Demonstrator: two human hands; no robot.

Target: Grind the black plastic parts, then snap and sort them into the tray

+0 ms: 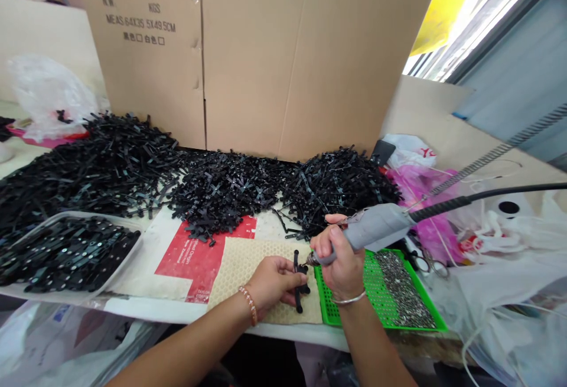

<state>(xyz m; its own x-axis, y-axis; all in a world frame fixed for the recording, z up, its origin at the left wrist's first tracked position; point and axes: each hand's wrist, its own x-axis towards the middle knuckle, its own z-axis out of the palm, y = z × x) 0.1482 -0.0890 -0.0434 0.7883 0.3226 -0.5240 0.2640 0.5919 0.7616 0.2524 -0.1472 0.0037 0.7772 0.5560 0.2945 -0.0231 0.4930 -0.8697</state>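
Low over a beige textured mat [239, 269], my left hand [272, 283] pinches a small black plastic bracket [298, 304] with rounded ends. My right hand [343, 263] is wrapped round a grey electric screwdriver [376, 227], which is tilted so its tip meets or nearly meets the bracket; I cannot tell which. A spring and a black cable run from the tool's rear to the right. Right of the bracket lies a green perforated tray [330, 310] with many small metal screws [405, 292] along its right side.
Heaps of black plastic parts [225, 186] spread across the back and left. A clear tray [119, 257] of flat black parts stands at left. A tall cardboard box [266, 68] closes off the back. Plastic bags [500, 292], scissors [438, 267] and a tape roll [509, 207] crowd the right.
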